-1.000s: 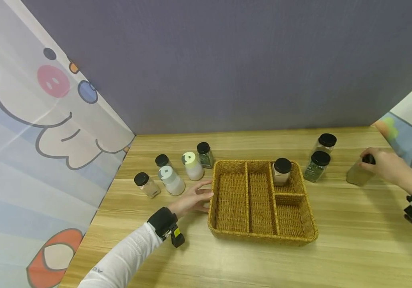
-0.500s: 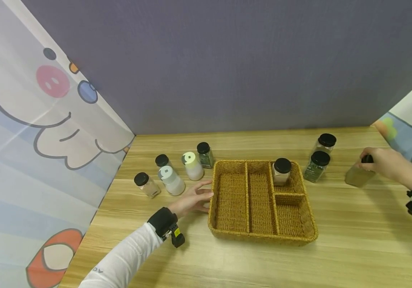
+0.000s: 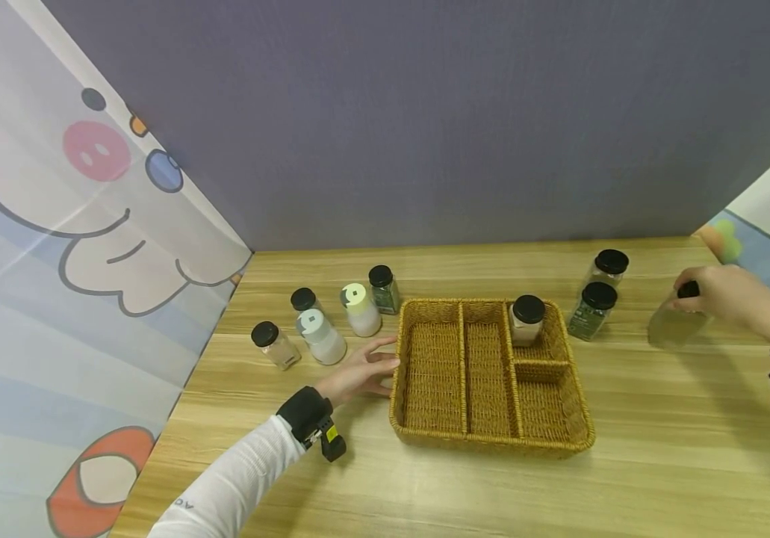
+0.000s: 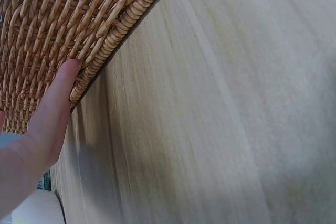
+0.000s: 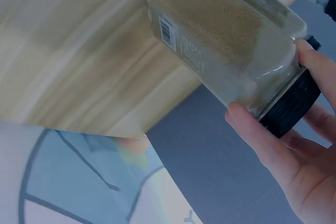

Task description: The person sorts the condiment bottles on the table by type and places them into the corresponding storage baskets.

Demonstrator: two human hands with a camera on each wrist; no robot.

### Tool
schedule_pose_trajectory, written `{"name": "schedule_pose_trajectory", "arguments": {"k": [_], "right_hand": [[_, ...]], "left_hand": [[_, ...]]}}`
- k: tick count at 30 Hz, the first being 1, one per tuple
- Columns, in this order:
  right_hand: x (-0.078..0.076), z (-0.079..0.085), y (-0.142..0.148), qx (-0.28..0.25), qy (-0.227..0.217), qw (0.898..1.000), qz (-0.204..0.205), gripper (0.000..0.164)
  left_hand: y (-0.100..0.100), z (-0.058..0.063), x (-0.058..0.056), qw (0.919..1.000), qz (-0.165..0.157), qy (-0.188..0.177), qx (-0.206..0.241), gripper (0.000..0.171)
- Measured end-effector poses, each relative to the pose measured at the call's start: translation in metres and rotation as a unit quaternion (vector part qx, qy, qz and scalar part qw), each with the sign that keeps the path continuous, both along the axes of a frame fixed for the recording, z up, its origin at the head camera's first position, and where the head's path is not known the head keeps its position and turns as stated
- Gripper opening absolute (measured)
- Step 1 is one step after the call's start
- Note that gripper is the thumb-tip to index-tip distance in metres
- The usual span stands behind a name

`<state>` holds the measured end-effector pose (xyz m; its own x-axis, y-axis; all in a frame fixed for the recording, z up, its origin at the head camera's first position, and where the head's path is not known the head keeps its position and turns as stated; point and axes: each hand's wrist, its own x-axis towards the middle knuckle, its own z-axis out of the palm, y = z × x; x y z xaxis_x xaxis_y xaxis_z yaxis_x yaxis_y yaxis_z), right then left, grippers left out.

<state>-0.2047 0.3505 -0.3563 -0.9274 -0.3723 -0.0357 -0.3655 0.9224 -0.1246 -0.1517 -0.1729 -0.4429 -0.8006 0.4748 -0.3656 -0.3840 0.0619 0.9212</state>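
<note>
My left hand (image 3: 361, 370) rests against the left wall of a woven basket (image 3: 430, 381); in the left wrist view a straight finger (image 4: 58, 95) touches the weave low down. Over on the right, my right hand (image 3: 730, 299) pinches a spice jar (image 3: 674, 326) near its black lid. The right wrist view shows brown powder in this jar (image 5: 218, 30), with a barcode label on its side, and my thumb and fingers at its lid end. A jar of pale contents (image 3: 526, 321) with a black lid stands in the basket's back right compartment.
Two black-lidded jars, one of green herbs (image 3: 586, 320) and one behind it (image 3: 609, 265), stand right of the basket. Left of it are two white bottles (image 3: 320, 340), a green-labelled jar (image 3: 385, 291) and other black-lidded jars (image 3: 275, 347). A grey panel (image 3: 465, 134) rises behind the table.
My right hand and the jar it pinches have shifted slightly to the right. My left hand and the basket stay where they were.
</note>
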Motion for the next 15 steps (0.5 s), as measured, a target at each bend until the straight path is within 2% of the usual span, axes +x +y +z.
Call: {"name": "schedule_pose_trajectory", "arguments": {"k": [8, 15], "right_hand": [[-0.003, 0.018, -0.006, 0.010, 0.005, 1.000, 0.012, 0.025], [-0.003, 0.030, -0.014, 0.010, 0.058, 0.997, 0.047, 0.023]], "left_hand": [[0.001, 0.002, 0.001, 1.0000, 0.002, 0.002, 0.003, 0.061], [0.001, 0.003, 0.002, 1.0000, 0.004, 0.003, -0.003, 0.059]]}}
